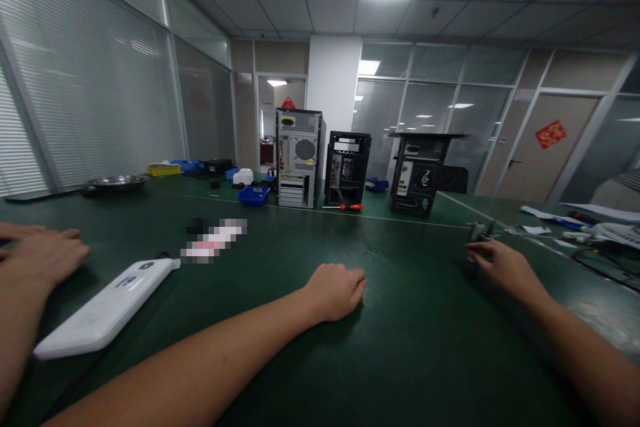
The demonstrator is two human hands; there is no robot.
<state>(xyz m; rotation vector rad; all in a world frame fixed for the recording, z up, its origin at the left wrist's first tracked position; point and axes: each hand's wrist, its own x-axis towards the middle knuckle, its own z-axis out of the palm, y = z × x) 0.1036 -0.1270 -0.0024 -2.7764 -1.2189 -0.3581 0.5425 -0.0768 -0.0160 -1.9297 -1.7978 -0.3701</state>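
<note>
My left hand rests on the green tabletop near the middle, its fingers curled into a loose fist with nothing visible in them. Farther right, my right hand has its thumb and fingers closed at a small dark upright object with greyish cylindrical parts and a thin point. The fingers partly cover that object, so its kind is unclear. Left of my left forearm lies a long white flat case with dark markings and a cord. Beyond it, a patch of the table is blurred by pixels.
Another person's hands lie at the left edge. Across the table stand a grey computer case, a small black case and another black case. A red screwdriver, a blue bin and a metal bowl are there too.
</note>
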